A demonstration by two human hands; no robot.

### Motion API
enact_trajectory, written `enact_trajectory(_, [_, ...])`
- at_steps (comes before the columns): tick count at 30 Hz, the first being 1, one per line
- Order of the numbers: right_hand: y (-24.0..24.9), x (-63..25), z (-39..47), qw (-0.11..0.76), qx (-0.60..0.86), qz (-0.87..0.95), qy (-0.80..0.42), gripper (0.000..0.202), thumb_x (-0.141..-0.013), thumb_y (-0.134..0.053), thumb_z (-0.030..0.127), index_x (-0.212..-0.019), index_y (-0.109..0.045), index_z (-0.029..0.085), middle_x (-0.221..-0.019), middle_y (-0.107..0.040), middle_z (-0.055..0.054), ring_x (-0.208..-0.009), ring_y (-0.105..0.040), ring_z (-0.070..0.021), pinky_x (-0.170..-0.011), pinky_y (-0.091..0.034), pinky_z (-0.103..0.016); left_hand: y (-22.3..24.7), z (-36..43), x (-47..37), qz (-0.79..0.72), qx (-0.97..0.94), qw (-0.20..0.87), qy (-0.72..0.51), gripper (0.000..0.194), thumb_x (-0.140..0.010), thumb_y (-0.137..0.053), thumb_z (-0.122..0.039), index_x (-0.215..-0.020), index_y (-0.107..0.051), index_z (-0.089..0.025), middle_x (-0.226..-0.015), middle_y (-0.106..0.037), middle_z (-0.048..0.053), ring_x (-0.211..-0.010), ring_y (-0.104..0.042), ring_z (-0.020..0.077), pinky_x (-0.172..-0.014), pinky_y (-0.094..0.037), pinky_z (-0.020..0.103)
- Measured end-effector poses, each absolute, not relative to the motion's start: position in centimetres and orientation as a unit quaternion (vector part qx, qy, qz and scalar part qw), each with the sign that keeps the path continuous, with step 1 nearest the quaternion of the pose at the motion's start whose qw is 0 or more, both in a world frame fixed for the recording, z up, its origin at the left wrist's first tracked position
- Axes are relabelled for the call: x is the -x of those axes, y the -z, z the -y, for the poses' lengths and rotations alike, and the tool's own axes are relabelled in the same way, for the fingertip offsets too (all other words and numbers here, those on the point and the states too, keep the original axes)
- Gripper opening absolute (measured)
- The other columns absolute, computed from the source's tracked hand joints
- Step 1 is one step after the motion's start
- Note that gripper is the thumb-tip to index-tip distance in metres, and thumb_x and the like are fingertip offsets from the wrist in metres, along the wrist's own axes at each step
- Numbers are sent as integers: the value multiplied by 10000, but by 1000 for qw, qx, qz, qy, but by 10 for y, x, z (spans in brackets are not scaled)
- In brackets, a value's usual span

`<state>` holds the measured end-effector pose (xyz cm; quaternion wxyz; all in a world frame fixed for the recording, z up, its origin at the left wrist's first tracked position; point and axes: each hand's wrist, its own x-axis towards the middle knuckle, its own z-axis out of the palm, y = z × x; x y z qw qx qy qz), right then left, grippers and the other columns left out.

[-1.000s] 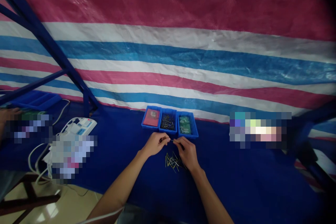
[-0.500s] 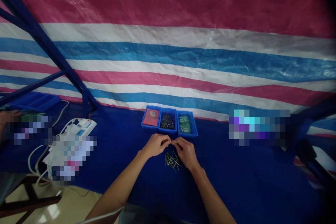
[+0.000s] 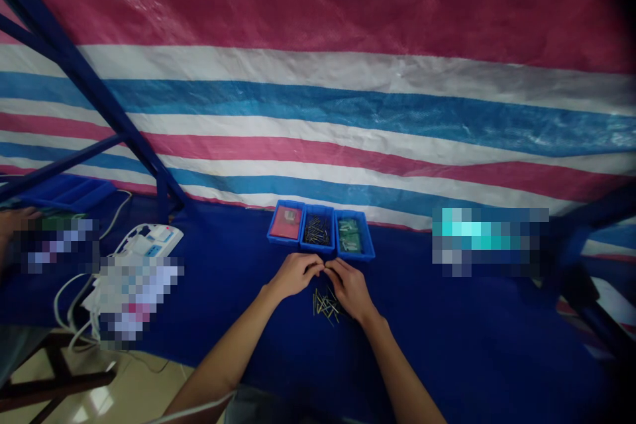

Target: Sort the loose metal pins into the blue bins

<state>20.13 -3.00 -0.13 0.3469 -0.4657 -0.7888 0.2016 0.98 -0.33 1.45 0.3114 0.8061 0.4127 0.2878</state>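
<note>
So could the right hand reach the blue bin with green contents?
Probably yes: the right hand is just in front of that open-topped blue bin, with nothing visible between them. Its fingertips are close beside the left hand's; whether they grip anything is too small to tell.

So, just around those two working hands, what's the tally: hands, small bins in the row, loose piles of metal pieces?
Hands: 2, the left hand and right hand
Small blue bins: 3
Loose pile of thin metal pieces: 1
Total: 6
</note>
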Motion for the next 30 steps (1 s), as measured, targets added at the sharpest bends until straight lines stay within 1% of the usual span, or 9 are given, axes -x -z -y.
enact_trajectory(6, [7, -201, 29, 310, 491, 797, -164, 297, -1059, -351, 276, -853, -558, 224, -829, -629, -30, -745, -605, -171, -675, -417, -265, -15, 3, -9, -406, -809, 314, -288, 217, -991, -514, -268, -900, -694, -189, -791, -698, 7, -729, -633, 137, -714, -428, 209])
enact_trajectory(10, [11, -201, 28, 306, 495, 800, -142, 324, -1063, -332, 286, -813, -527, 220, -761, -616, -20, -675, -584, -162, -633, -379, -261, -12, 2, -8, -404, -808, 312, -295, 206, -990, -521, -265, -900, -690, -191, -790, -696, 1, -727, -632, 133, -713, -427, 208])
enact_trajectory(14, [14, -201, 27, 303, 503, 799, -125, 377, -1071, -320, 317, -767, -519, 214, -671, -592, -9, -585, -556, -148, -580, -333, -259, -10, 2, -8, -402, -807, 312, -301, 201, -989, -523, -253, -899, -692, -190, -791, -699, 3, -732, -636, 132, -724, -430, 208])
enact_trajectory(18, [17, -203, 27, 305, 505, 797, -129, 412, -1078, -308, 337, -754, -529, 208, -629, -579, -4, -558, -554, -141, -567, -308, -263, -10, 2, -8, -402, -804, 312, -308, 211, -989, -524, -252, -884, -694, -185, -779, -695, 3, -724, -633, 128, -714, -429, 204])
enact_trajectory(21, [16, -203, 27, 316, 506, 791, -139, 413, -1076, -315, 347, -743, -515, 207, -629, -568, -2, -556, -542, -139, -577, -311, -263, -12, 3, -9, -404, -800, 314, -313, 216, -990, -524, -257, -873, -689, -181, -770, -690, 1, -717, -631, 125, -704, -428, 202])
enact_trajectory(24, [13, -203, 28, 332, 495, 786, -165, 393, -1072, -327, 336, -751, -514, 207, -659, -574, -5, -595, -550, -143, -612, -342, -255, -14, 4, -9, -408, -795, 315, -318, 230, -993, -515, -258, -854, -680, -178, -762, -685, 1, -718, -630, 126, -690, -424, 200])
enact_trajectory(30, [7, -203, 29, 369, 474, 769, -218, 297, -1052, -384, 281, -850, -590, 211, -789, -643, -24, -725, -617, -161, -692, -410, -256, -14, 3, -8, -414, -787, 328, -320, 230, -994, -507, -270, -856, -667, -178, -749, -680, -1, -700, -623, 128, -684, -422, 203])
